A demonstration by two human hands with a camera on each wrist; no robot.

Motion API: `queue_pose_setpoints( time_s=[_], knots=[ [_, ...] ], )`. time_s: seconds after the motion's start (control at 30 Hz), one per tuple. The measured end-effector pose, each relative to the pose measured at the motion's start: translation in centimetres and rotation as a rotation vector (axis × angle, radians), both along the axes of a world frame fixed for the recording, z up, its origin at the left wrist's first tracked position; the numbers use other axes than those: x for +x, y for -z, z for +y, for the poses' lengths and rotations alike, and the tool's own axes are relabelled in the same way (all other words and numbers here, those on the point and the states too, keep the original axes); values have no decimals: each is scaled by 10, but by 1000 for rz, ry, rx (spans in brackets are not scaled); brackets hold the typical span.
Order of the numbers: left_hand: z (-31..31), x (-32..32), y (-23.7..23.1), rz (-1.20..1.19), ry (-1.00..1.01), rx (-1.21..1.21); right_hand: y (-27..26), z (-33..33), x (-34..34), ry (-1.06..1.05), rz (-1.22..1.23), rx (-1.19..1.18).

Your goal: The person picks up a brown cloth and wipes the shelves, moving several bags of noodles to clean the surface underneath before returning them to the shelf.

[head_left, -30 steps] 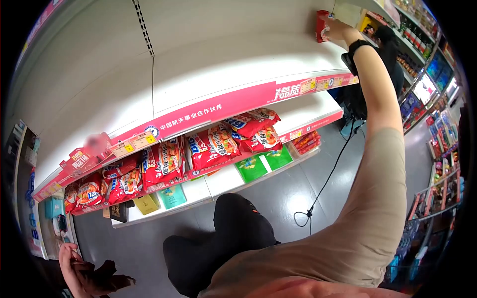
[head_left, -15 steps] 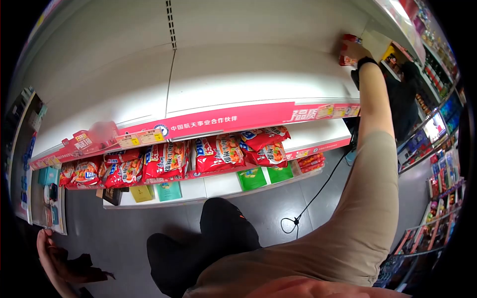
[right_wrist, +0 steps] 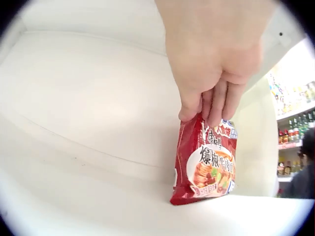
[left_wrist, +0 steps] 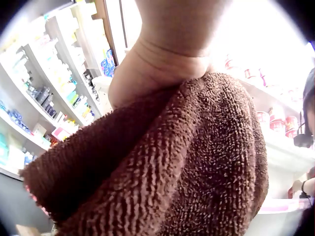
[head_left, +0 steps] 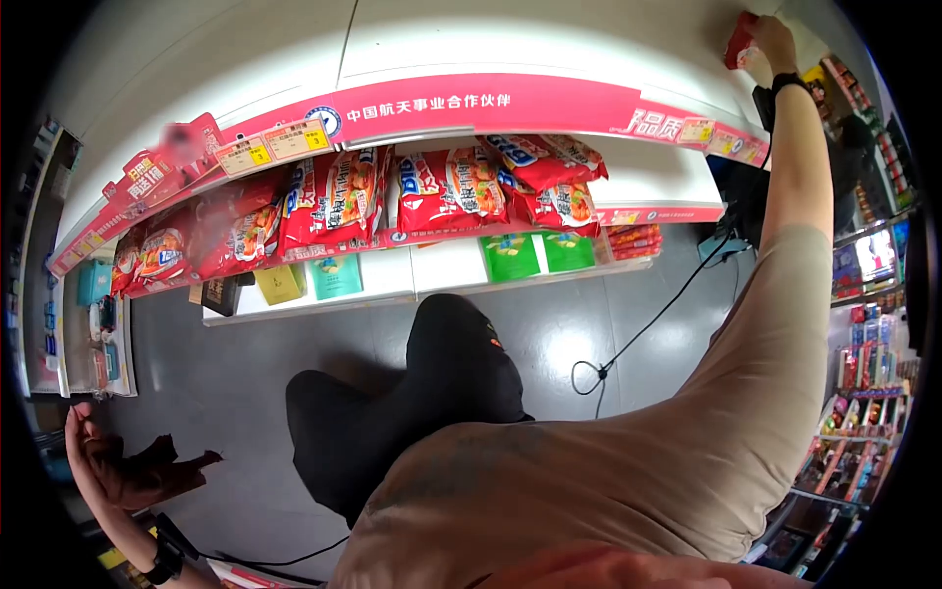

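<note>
My right hand (head_left: 775, 47) reaches to the right end of the upper white shelf. In the right wrist view, the fingers of that hand (right_wrist: 214, 64) grip the top of a red instant noodle packet (right_wrist: 206, 164). The packet stands upright, its printed front showing a bowl of noodles, with its lower edge at the shelf surface (right_wrist: 93, 103). Far to the left, my left hand (head_left: 82, 424) holds a brown towel (head_left: 147, 473). In the left wrist view the towel (left_wrist: 197, 157) hangs in folds below the wrist and hides the fingers.
Red noodle packets (head_left: 451, 187) line the shelf below, behind a pink label strip (head_left: 422, 110). Green packs (head_left: 512, 255) lie on the bottom shelf. A black cable (head_left: 648, 339) runs across the grey floor. Stocked shelves (head_left: 868, 378) stand at the right, others (head_left: 98, 334) at the left.
The head view has shifted, so the shelves sit higher in it. My right hand keeps its grip on the noodle packet at the shelf's right end. The towel stays in my left hand.
</note>
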State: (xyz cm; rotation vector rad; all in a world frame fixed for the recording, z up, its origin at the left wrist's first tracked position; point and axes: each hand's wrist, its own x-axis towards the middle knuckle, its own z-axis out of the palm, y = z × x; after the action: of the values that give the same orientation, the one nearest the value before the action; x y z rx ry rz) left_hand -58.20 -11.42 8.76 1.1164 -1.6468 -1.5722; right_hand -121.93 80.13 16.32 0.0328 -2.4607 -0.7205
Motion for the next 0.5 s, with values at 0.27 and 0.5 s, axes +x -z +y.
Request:
queue_pose_setpoints(
  time_s=[0.27, 0.5],
  knots=[
    [-4, 4, -14, -94, 147, -103, -26, 46, -25, -155, 152, -306],
    [7, -3, -4, -51, 258, 34, -37, -27, 97, -701, 354, -274]
  ],
)
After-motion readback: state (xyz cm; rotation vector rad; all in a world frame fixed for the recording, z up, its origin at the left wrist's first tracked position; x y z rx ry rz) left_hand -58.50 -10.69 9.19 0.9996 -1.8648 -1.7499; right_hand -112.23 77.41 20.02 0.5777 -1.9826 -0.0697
